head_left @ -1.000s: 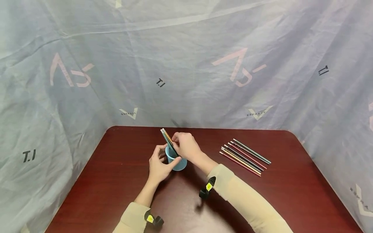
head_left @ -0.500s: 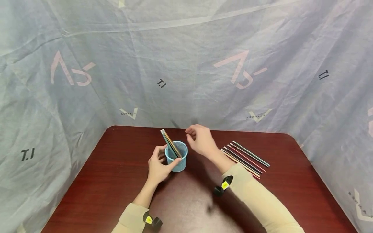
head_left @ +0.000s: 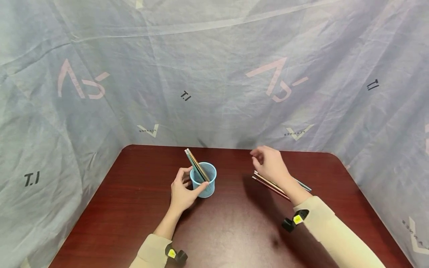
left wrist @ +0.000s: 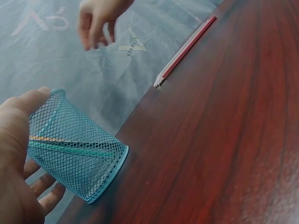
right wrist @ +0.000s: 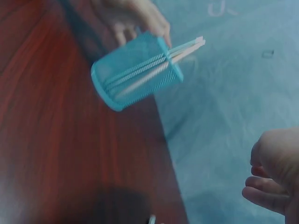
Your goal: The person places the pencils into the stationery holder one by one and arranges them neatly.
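Note:
My left hand (head_left: 182,191) holds a light blue mesh pencil cup (head_left: 209,189), its thumb at the near rim and its fingers round the left side. Several pencils (head_left: 195,163) lean left inside the cup, white eraser ends up; green and orange shafts show through the mesh (left wrist: 77,149) in the left wrist view. My right hand (head_left: 270,163) hovers over a row of loose pencils (head_left: 268,183) to the right, fingers loosely bent and holding nothing. Its forearm and hand hide most of that row. In the right wrist view the right hand (right wrist: 273,179) appears at the lower right edge.
Everything stands on a dark red wooden table (head_left: 140,186). A grey printed cloth (head_left: 214,74) hangs behind the table's far edge and along both sides. Black wrist cameras sit on the left sleeve (head_left: 151,249) and right sleeve (head_left: 335,230).
The right hand has left the pencils in the cup and moved right, over the loose pencils. My left hand and the cup have stayed in place.

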Available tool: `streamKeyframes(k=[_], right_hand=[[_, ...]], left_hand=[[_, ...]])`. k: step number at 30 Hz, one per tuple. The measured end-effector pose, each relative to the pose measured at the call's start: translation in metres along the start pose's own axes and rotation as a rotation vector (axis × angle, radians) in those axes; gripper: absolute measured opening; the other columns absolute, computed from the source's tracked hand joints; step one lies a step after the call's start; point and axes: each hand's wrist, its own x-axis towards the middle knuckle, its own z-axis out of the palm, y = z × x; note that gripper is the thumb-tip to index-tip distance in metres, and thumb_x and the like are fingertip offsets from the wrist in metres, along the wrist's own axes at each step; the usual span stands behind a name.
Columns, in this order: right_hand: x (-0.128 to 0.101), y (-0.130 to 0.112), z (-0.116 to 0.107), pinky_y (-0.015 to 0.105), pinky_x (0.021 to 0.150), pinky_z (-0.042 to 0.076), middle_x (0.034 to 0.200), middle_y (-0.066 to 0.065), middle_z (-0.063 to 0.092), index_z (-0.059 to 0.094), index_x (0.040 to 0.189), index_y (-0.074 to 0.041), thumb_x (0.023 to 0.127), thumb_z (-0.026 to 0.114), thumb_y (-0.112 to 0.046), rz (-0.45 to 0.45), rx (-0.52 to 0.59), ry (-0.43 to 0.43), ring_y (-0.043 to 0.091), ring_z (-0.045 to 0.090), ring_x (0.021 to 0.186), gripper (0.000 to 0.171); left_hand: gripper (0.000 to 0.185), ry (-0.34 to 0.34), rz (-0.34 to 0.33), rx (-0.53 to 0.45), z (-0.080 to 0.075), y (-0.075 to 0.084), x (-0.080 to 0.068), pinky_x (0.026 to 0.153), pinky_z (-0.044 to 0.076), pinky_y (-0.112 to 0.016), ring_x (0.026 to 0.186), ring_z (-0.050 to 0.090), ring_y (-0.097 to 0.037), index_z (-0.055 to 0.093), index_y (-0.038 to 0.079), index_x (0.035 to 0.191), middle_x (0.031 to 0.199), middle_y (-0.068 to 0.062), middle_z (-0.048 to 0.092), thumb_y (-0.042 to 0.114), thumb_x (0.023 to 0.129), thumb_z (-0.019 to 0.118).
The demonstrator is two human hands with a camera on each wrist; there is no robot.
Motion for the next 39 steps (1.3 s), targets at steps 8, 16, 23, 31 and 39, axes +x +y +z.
streamKeyframes(k=[8,16,23,31,39], right_hand=[[-0.043,0.035,-0.009,0.032,0.063,0.052,0.083,0.004,0.074,0.077,0.098,-0.005,0.087,0.074,-0.001,0.056,-0.063,-0.058,0.015,0.063,0.071,0.012],[-0.068,0.051,-0.005,0.03,0.064,0.051,0.082,0.001,0.072,0.077,0.101,-0.004,0.089,0.073,-0.002,0.113,-0.079,-0.135,0.013,0.061,0.071,0.013],[-0.081,0.057,0.002,0.03,0.064,0.054,0.081,0.0,0.075,0.077,0.099,-0.004,0.088,0.073,-0.001,0.125,-0.087,-0.154,0.01,0.064,0.07,0.013],[-0.089,0.057,0.004,0.029,0.061,0.054,0.08,0.001,0.072,0.077,0.098,-0.004,0.088,0.074,-0.001,0.148,-0.09,-0.177,0.009,0.062,0.069,0.011],[-0.098,0.059,0.01,0.028,0.061,0.057,0.081,0.003,0.073,0.076,0.094,-0.004,0.085,0.075,0.0,0.114,-0.112,-0.177,0.01,0.067,0.069,0.01]], left_hand=[[0.066,-0.005,0.011,-0.013,0.0,-0.004,0.0,0.097,0.064,-0.053,0.117,0.073,-0.029,0.064,0.011,0.13,0.131,-0.009,0.073,0.025,0.076,0.099],[0.064,-0.008,0.021,-0.014,0.0,0.0,0.001,0.097,0.064,-0.054,0.115,0.073,-0.031,0.063,0.007,0.128,0.131,-0.011,0.073,0.022,0.077,0.098],[0.064,-0.008,0.017,-0.021,0.0,-0.001,0.0,0.097,0.064,-0.053,0.115,0.073,-0.03,0.063,0.007,0.128,0.131,-0.011,0.072,0.022,0.077,0.098],[0.066,-0.011,0.009,-0.016,0.0,0.0,0.001,0.098,0.064,-0.054,0.117,0.072,-0.031,0.062,0.006,0.13,0.131,-0.012,0.072,0.022,0.077,0.097],[0.068,-0.013,0.001,-0.012,-0.001,-0.001,-0.001,0.099,0.063,-0.054,0.118,0.072,-0.03,0.062,0.008,0.132,0.128,-0.012,0.072,0.022,0.077,0.098]])
